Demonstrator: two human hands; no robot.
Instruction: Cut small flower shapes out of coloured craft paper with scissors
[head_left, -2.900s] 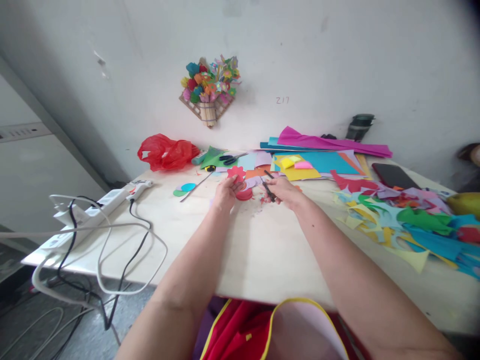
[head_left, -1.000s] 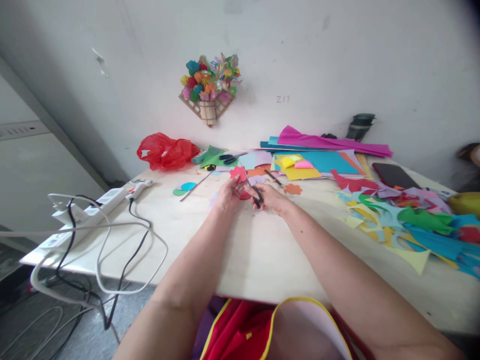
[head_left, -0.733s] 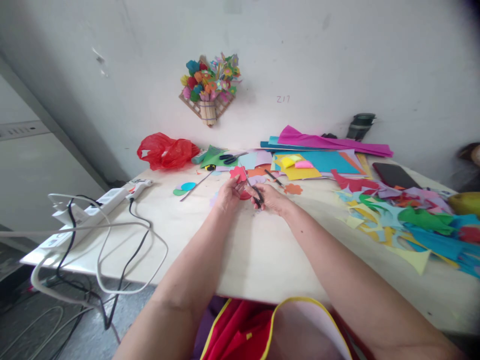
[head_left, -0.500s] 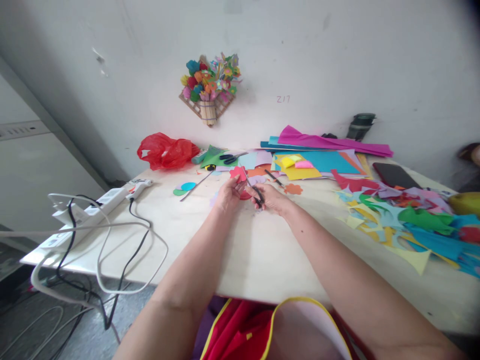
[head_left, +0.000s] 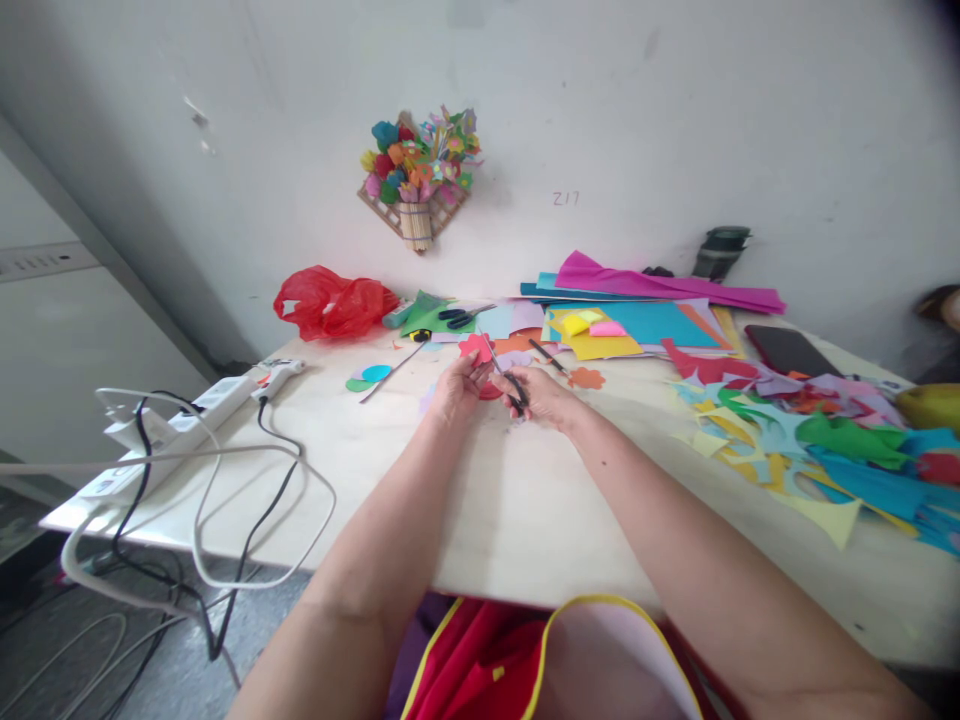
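Observation:
Between the fingers of my left hand (head_left: pixel 459 388) is a red flower-shaped paper piece (head_left: pixel 475 347). My right hand (head_left: pixel 546 398) grips dark-handled scissors (head_left: pixel 516 390), whose blades point up and left across the paper's right edge. Another red paper piece (head_left: pixel 490 391) shows below, between the two hands, partly hidden by fingers. Close by on the table lie an orange paper flower (head_left: pixel 586 378), lilac paper and a black pen (head_left: pixel 547 356). Green and blue paper circles (head_left: pixel 377 372) rest to the left, beside a thin dark strip.
A second pair of scissors (head_left: pixel 459 317) lies behind my hands, near a red plastic bag (head_left: pixel 330 303). Coloured sheets (head_left: pixel 660 324) are stacked at the back; paper scraps (head_left: pixel 795 430) and a phone (head_left: pixel 793 352) sit to the right. A power strip (head_left: pixel 176 430) with loose cables occupies the left edge.

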